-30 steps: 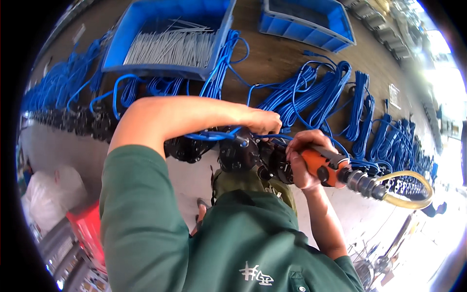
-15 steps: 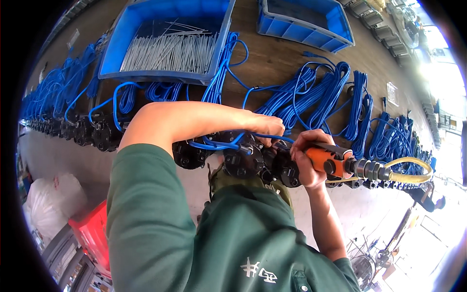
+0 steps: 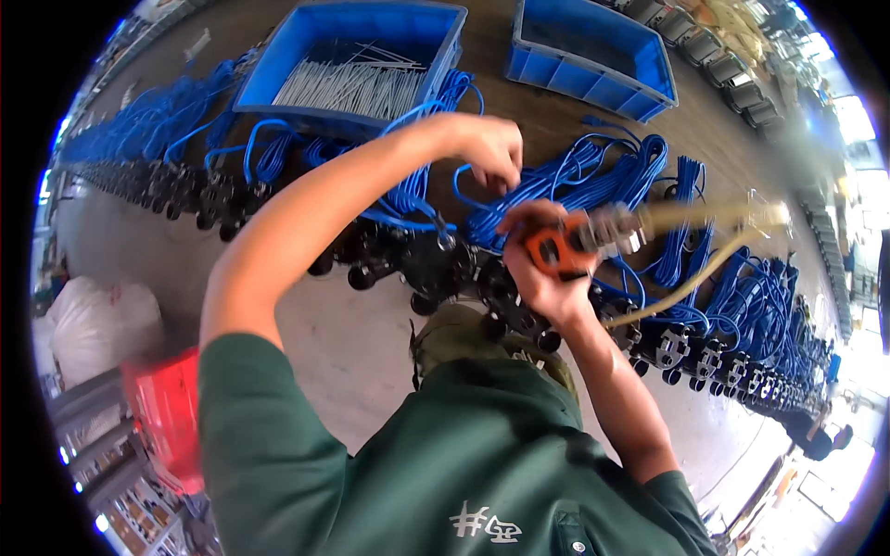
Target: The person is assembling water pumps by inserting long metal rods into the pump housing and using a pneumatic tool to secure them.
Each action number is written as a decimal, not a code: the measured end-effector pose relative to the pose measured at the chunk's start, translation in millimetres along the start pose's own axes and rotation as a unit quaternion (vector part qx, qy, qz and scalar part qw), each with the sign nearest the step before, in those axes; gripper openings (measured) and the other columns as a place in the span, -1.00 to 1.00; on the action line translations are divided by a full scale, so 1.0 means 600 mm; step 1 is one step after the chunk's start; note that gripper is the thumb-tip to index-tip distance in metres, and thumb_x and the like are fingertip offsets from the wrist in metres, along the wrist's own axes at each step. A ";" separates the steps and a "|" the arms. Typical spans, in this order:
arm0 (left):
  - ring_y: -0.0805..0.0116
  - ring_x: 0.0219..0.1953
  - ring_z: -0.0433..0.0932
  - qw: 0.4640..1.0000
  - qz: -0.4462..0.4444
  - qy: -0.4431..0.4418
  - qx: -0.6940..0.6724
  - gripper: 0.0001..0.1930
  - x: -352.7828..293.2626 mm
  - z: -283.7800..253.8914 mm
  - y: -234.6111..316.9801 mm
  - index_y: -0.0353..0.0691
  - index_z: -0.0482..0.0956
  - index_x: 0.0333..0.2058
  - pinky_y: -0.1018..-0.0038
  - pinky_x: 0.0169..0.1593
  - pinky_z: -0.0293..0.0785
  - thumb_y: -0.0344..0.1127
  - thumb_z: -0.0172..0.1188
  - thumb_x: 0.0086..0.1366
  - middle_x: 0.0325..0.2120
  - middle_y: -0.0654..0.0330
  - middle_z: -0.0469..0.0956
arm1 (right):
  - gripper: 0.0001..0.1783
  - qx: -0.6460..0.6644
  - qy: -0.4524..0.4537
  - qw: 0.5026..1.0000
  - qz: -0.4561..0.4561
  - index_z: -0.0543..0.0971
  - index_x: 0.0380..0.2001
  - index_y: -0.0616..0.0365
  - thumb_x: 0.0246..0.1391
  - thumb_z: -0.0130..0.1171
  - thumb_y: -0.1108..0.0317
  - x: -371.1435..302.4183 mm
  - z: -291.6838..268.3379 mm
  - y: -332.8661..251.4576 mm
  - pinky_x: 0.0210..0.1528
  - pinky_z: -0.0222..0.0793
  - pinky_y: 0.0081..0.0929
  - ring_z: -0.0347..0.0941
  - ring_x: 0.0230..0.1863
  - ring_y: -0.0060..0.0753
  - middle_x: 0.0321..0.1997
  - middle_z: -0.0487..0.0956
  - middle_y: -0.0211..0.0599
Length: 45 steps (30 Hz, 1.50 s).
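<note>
My right hand [image 3: 547, 278] is wrapped around an orange air-powered tool [image 3: 559, 250] with a metal fitting and a yellowish hose, blurred by motion. The tool hangs above the row of black round motor-like units [image 3: 440, 264] along the table's near edge. My left hand [image 3: 496, 153] is raised over the blue cables, left of and beyond the tool. Its fingers are curled together and point down; whatever they may hold cannot be made out. Right below and beside it lie coiled bundles of blue cable [image 3: 603, 181]. More blue cable [image 3: 408, 199] runs under my left forearm.
A blue bin [image 3: 357, 120] with many thin pale rods [image 3: 357, 88] stands at the back left of the brown table [image 3: 714, 139]. A second blue bin [image 3: 593, 88] is to its right. A red container [image 3: 167, 417] and a white sack [image 3: 102, 324] are at the lower left.
My left hand has lifted away from the black units and moved farther back over the cables. My right hand has carried the tool left and farther back, its hose swinging along.
</note>
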State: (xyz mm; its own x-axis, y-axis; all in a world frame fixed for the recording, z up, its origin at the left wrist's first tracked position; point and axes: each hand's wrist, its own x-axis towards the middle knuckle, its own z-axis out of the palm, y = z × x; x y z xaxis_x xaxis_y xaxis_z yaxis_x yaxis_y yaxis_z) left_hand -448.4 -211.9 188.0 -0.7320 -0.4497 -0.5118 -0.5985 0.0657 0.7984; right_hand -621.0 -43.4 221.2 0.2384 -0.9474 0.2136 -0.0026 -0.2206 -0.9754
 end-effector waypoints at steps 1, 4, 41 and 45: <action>0.41 -0.30 0.68 0.994 0.007 0.097 0.049 -0.71 -0.055 0.000 0.041 -0.38 0.72 -0.23 0.44 -0.16 0.62 -0.25 0.24 0.25 -0.33 0.10 0.73 | -0.73 0.000 -0.023 1.000 -0.006 0.60 -0.29 0.24 -0.16 0.15 0.58 0.005 -0.006 -0.005 -0.30 0.43 -0.61 0.46 -0.42 -0.64 -0.40 0.62 -0.43; 0.46 -0.29 0.64 0.791 0.194 0.566 -0.129 -0.78 -0.149 0.127 0.107 -0.41 0.65 -0.15 0.50 -0.12 0.58 -0.35 0.14 0.42 -0.27 0.12 0.71 | -0.74 0.035 -0.021 0.999 -0.032 0.59 -0.29 0.29 -0.15 0.14 0.59 0.012 -0.012 0.002 -0.28 0.45 -0.57 0.49 -0.40 -0.61 -0.39 0.63 -0.38; 0.56 -0.41 0.55 0.541 0.245 0.500 -0.630 -0.74 0.110 0.547 -0.156 -0.25 0.59 -0.04 0.56 -0.32 0.52 -0.23 0.00 0.55 -0.33 0.30 0.64 | -0.64 0.063 -0.113 0.991 -0.027 0.46 -0.12 0.25 -0.09 0.03 0.59 -0.002 -0.019 0.026 -0.28 0.49 -0.35 0.46 -0.45 -0.44 -0.24 0.50 -0.15; 0.60 -0.45 0.48 0.530 0.260 0.521 -0.616 -0.74 0.122 0.553 -0.158 -0.24 0.60 -0.03 0.59 -0.35 0.46 -0.24 -0.01 0.55 -0.35 0.32 0.62 | -0.69 0.124 -0.104 0.986 -0.041 0.43 -0.18 0.21 -0.08 0.09 0.60 -0.005 -0.022 0.032 -0.34 0.49 -0.40 0.44 -0.46 -0.45 -0.36 0.48 -0.21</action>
State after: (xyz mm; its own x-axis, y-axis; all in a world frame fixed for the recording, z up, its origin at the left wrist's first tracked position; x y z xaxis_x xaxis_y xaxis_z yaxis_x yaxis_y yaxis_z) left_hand -553.2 44.6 -30.5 0.2688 -0.9460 -0.1814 0.7335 0.0789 0.6751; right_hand -634.6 -48.2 202.3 0.4227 -0.8544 0.3022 0.2568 -0.2069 -0.9441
